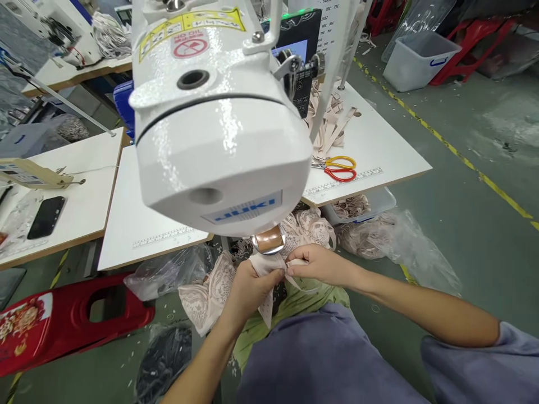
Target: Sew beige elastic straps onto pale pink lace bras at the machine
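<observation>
Just below the head of a white sewing machine, both my hands are at a pale pink lace bra. Its lace cups spread out to the left and behind the hands. My left hand pinches the bra's pale fabric edge between thumb and fingers. Beside it, my right hand is closed on a narrow pale strap, with a thin loose end hanging beneath. The fabric right under the machine head is partly hidden by the machine and my fingers.
Red-and-yellow-handled thread scissors and pale straps lie on the right tabletop. A clear bin of pieces sits below. A phone rests on the left table; a red stool stands lower left.
</observation>
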A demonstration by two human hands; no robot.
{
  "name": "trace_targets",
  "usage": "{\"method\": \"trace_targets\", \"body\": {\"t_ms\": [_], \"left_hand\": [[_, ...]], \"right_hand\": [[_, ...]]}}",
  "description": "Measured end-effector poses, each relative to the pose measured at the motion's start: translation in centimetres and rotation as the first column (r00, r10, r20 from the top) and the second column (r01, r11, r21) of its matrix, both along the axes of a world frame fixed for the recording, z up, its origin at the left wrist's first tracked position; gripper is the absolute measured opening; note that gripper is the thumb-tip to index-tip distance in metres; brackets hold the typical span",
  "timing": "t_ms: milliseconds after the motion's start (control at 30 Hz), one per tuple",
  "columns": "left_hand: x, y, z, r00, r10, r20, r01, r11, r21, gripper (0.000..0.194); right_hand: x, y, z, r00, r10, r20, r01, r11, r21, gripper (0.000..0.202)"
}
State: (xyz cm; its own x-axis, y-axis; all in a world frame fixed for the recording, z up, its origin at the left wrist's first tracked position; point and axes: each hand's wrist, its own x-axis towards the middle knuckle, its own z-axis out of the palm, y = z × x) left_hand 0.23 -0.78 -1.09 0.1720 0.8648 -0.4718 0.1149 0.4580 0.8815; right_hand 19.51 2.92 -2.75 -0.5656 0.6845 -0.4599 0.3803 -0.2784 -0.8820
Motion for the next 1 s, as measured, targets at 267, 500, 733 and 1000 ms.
{"method": "trace_targets", "body": {"t_ms": [267, 500, 733, 1000], "left_hand": [[0.2, -0.8, 0.2, 0.993, 0.099, 0.063, -0.098, 0.995, -0.023, 0.027], [-1.4, -5.1, -3.3, 0.877, 0.243, 0.414, -0.363, 0.9, 0.24, 0.073], [-0.3, -4.7, -2.2, 0.905, 0.06, 0.421, -0.33, 0.725, 0.605, 0.079], [-5.1, 1.0, -2.2, 0.646, 0.344, -0.681, 0.673, 0.164, 0.721, 0.061]], "right_hand": [[-0.5, -0.9, 1.4, 0.998, -0.042, 0.043, 0.023, 0.934, 0.358, 0.015], [0.1, 1.8, 4.5, 0.991, 0.079, -0.108, -0.078, 0.997, 0.012, 0.028], [-1.6, 5.4, 9.7, 0.909, 0.414, 0.052, -0.416, 0.889, 0.193, 0.016], [-2.9, 6.8, 9.0, 0.852, 0.264, 0.451, -0.496, 0.681, 0.539, 0.037]]}}
